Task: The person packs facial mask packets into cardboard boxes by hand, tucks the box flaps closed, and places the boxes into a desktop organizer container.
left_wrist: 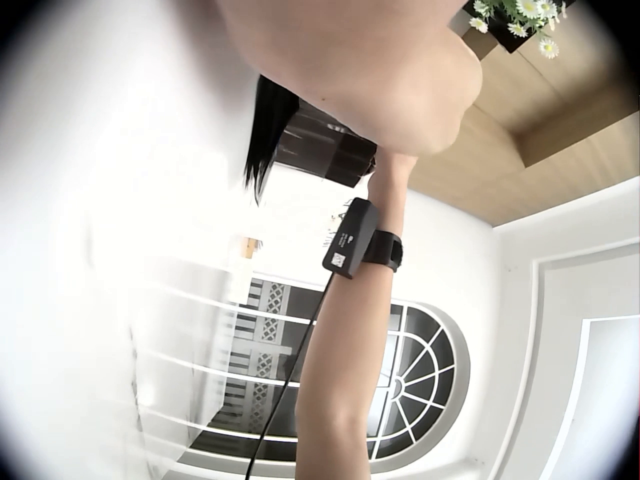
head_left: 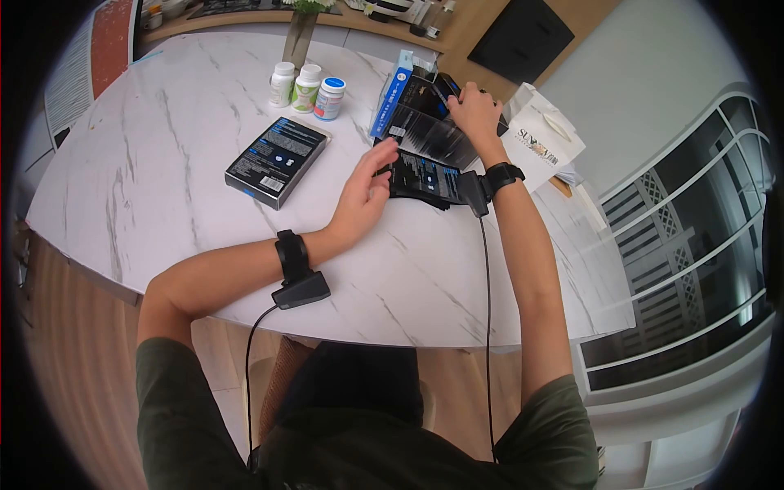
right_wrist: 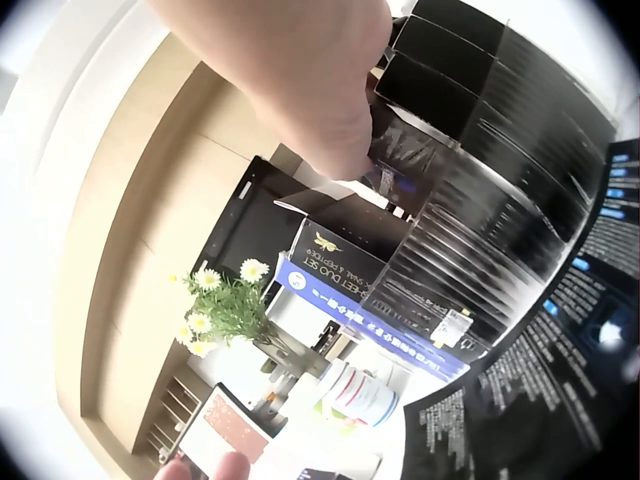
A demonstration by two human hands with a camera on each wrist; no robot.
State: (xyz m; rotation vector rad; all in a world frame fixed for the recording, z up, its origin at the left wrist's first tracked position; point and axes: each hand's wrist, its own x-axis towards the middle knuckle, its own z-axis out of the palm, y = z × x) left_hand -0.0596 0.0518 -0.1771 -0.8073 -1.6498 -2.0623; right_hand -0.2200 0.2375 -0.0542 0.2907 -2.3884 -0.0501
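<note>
My left hand (head_left: 362, 196) is held with extended fingers at the left edge of a black packet (head_left: 425, 175) printed in white and blue. In the left wrist view that hand (left_wrist: 350, 70) fills the top. Behind the packet stands a black box (head_left: 425, 96) with a glossy, ribbed front, and a flap is raised in the right wrist view. My right hand (head_left: 476, 118) reaches over the back right of this box, fingers bent down; I cannot tell what they hold. In the right wrist view, the right hand (right_wrist: 310, 100) hides its own fingertips.
A blue slim box (head_left: 390, 102) leans at the black box's left. Another black box (head_left: 278, 161) lies further left. Three bottles (head_left: 307, 88) and a flower vase (head_left: 300, 39) stand at the back. A white paper bag (head_left: 543, 135) is at the right. Cables hang from both wrist cameras.
</note>
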